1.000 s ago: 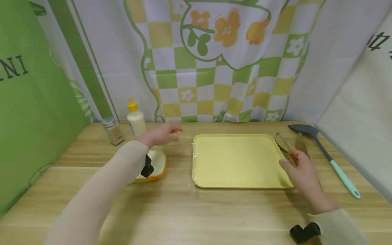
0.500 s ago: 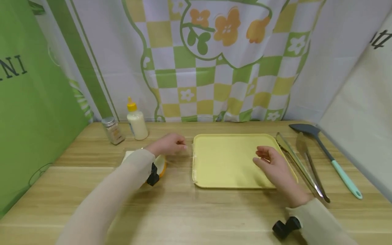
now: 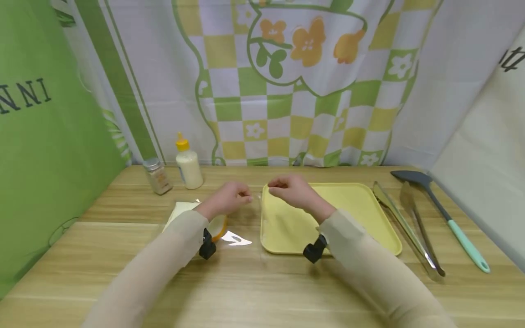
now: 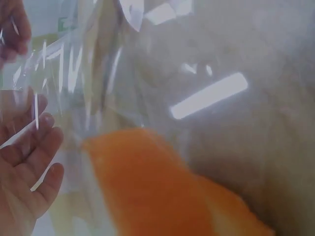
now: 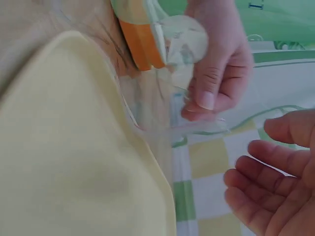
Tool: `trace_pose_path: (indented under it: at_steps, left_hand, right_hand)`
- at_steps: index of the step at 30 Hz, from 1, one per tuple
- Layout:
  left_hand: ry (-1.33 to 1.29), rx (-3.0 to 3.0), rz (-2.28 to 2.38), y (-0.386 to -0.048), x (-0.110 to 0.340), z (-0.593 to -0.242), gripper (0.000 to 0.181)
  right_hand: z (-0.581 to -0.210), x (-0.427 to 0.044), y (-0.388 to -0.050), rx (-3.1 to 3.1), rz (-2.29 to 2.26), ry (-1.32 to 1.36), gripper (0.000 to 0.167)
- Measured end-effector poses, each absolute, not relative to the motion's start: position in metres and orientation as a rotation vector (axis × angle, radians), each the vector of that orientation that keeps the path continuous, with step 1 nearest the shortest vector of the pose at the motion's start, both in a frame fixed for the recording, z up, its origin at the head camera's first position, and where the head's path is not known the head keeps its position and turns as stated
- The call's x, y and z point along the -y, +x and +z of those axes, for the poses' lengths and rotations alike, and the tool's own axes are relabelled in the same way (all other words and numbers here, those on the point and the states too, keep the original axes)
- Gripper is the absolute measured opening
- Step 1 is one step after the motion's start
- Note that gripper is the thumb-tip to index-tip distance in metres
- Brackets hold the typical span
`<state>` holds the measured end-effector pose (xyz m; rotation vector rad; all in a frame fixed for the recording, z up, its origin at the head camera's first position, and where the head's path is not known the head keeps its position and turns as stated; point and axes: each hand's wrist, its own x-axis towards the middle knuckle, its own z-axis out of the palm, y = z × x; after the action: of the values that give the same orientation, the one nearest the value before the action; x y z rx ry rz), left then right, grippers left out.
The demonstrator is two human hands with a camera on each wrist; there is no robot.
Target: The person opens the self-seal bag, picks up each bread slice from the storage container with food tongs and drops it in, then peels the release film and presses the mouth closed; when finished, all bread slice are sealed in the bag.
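My left hand (image 3: 234, 196) pinches a clear plastic bag (image 5: 147, 93) between thumb and fingers, beside the tray's left edge. Through the film in the left wrist view, the orange crust of a bread slice (image 4: 142, 182) shows large and blurred. In the head view, the left forearm partly covers the bread (image 3: 217, 225). My right hand (image 3: 292, 190) hovers over the far left corner of the yellow tray (image 3: 361, 218), near the left hand. Its fingers (image 5: 268, 199) are relaxed and gently bent, with nothing held between them.
A squeeze bottle (image 3: 188, 168) with a yellow cap and a small seasoning jar (image 3: 159, 178) stand at the back left. Right of the tray lie metal tongs (image 3: 406, 228), a brown long-handled utensil (image 3: 424, 237) and a dark spatula (image 3: 451, 223) with a mint handle. A patterned curtain (image 3: 287, 109) hangs behind.
My right hand has left the tongs, which now lie beside the tray, and has crossed left over it to the left hand. The left hand's fingers have curled in, and its forearm has shifted slightly.
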<state>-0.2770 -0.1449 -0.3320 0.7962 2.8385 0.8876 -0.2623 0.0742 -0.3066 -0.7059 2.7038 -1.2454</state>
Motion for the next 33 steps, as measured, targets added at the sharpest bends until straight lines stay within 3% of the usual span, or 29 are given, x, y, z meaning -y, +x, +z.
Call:
trace_pose_path:
  at_steps: [9,22,33]
  left_hand:
    - [0.846,-2.857,0.932,-0.271,0.141,-0.341,0.011]
    - [0.927,-2.896,1.02,-0.262,0.145,-0.352,0.009]
    - [0.694,-2.726,1.317,-0.254,0.145,-0.356,0.009]
  right_hand:
    - [-0.329,-0.043,-0.276,-2.604,-1.327,-0.552,0.009]
    - [-0.351,-0.048,-0.276,-2.282,-1.594,-0.43,0.014]
    - [-0.356,-0.049,-0.27,-1.985,-1.768,-0.359,0.018]
